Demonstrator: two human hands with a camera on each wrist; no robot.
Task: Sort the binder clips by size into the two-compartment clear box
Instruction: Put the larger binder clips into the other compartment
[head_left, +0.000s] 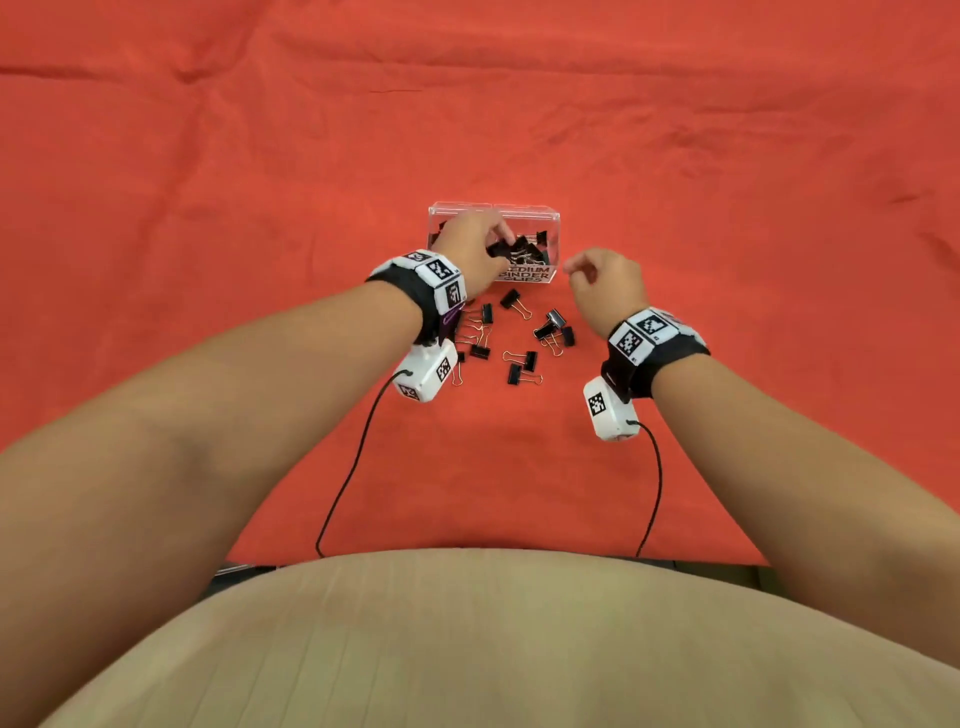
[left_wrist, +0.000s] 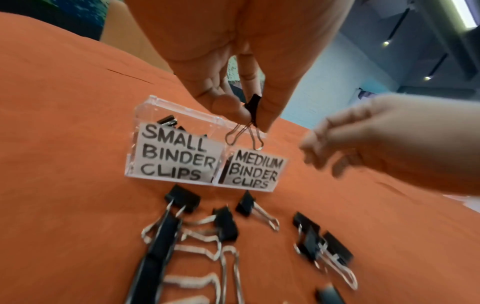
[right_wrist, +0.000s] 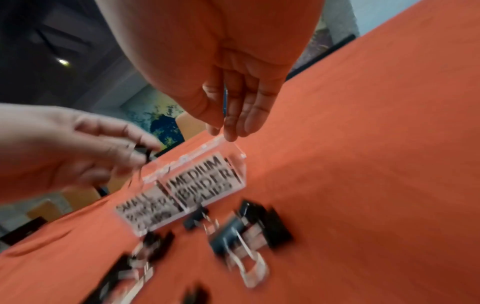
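Observation:
The clear two-compartment box (head_left: 524, 209) (left_wrist: 182, 115) (right_wrist: 239, 156) stands on the red cloth, labelled SMALL on its left half and MEDIUM on its right half. My left hand (head_left: 475, 244) (left_wrist: 249, 115) hovers over the box and pinches a black binder clip (left_wrist: 253, 108) (head_left: 501, 249) by its body, wire handles hanging down above the divider. My right hand (head_left: 597, 273) (right_wrist: 233, 127) hangs just right of the box, fingers relaxed, holding nothing. Black clips lie in both compartments. Several loose clips (head_left: 519, 358) (left_wrist: 226, 224) (right_wrist: 249, 226) lie in front of the box.
Red cloth (head_left: 208, 208) covers the whole table. Black cables (head_left: 353, 467) run from both wrist cameras back toward my body. The table's near edge (head_left: 249, 566) is close to my torso.

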